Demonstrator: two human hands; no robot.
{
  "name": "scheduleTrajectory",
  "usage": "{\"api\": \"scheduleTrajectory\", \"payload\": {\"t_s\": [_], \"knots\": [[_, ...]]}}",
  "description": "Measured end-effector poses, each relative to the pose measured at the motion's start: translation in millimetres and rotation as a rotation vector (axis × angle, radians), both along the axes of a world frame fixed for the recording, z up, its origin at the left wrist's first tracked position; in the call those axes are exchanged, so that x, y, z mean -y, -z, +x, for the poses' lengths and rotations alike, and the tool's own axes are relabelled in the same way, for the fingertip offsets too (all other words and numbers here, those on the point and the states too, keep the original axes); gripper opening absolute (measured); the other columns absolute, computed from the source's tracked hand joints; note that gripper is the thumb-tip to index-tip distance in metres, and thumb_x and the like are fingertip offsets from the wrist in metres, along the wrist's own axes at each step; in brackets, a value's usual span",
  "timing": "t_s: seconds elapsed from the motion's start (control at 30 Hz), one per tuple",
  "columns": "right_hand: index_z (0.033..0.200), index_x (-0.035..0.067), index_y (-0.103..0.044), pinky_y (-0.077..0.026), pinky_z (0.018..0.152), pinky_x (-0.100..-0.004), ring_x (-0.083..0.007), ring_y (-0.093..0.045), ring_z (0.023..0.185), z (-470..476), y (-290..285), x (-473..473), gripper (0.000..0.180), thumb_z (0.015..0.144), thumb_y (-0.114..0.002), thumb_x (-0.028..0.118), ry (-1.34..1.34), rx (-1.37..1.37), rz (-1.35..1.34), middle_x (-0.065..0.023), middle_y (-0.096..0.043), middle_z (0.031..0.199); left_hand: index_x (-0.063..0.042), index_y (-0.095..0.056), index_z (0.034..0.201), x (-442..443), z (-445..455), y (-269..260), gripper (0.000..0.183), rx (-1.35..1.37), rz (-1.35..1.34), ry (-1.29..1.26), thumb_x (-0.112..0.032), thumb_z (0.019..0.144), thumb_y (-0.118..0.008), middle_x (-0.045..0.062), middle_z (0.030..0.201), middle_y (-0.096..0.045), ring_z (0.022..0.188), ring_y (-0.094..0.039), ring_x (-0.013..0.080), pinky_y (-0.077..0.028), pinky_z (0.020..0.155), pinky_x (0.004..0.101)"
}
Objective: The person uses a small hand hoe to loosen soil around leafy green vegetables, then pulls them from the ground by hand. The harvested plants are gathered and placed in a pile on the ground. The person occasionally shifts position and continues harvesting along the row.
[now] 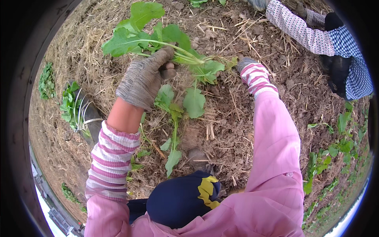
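Observation:
My left hand [140,81], in a grey knit glove with bare fingertips, grips a bunch of leafy green seedlings [174,37] by their pale stems. The leaves fan out to the upper left, and the thin root ends point right. Close to those roots, my right hand [246,62] reaches down at the soil; its fingers are mostly hidden, so I cannot see whether it holds anything. A small yellowing leaf [232,63] is right beside it. Below the bunch, more loose seedlings [174,130] lie on straw-strewn brown soil [228,130].
At left, a dark container [94,124] with white bands lies beside bundled greens [70,103]. Another leafy pile [46,81] is farther left. A co-worker's patterned sleeve [299,32] and dark boot [339,72] are at upper right. Green plants [340,148] grow at right. My dark-blue-clad knee [174,201] is below.

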State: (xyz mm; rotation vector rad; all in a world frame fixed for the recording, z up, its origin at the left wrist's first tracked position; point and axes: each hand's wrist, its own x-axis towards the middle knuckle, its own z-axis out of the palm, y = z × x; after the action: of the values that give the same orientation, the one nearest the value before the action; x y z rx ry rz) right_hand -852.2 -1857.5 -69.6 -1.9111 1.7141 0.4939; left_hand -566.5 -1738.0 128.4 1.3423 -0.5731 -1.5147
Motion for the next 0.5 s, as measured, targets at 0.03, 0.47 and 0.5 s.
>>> {"api": "scheduleTrajectory", "payload": {"t_s": [0.03,0.47,0.5], "knots": [[0.146,0.008,-0.045,-0.044,0.108,-0.0412,-0.0328,-0.055,0.128,4.1,0.7,4.9,0.058,0.100,-0.045,0.045,0.073,-0.017,-0.027,-0.0186,-0.053,0.142,0.003,-0.065,0.114,2.6,1.0,-2.7,0.026,0.024,0.005,0.000,-0.014,0.094,-0.069,0.003,0.089,-0.064,0.070,-0.056,0.0089,-0.050,0.059,0.0213],[0.143,0.010,-0.049,-0.035,0.113,-0.0435,-0.0338,-0.046,0.136,-9.9,9.1,2.2,0.070,0.099,-0.035,0.063,-0.015,0.086,0.166,-0.0172,-0.050,0.145,0.002,-0.064,0.108,75.1,-58.5,11.9,0.018,0.197,0.081,0.106,-0.007,0.093,-0.068,0.006,0.089,-0.066,0.071,-0.063,0.0122,-0.058,0.059,0.0246],[0.138,0.007,-0.054,-0.038,0.111,-0.0434,-0.0349,-0.052,0.130,-9.1,8.6,1.1,0.069,0.101,-0.032,0.061,-0.023,0.091,0.167,-0.0203,-0.058,0.136,0.002,-0.064,0.108,83.4,-71.4,23.9,0.019,0.204,0.123,0.112,-0.006,0.092,-0.069,0.006,0.089,-0.066,0.070,-0.063,0.0127,-0.058,0.058,0.0248]]}}
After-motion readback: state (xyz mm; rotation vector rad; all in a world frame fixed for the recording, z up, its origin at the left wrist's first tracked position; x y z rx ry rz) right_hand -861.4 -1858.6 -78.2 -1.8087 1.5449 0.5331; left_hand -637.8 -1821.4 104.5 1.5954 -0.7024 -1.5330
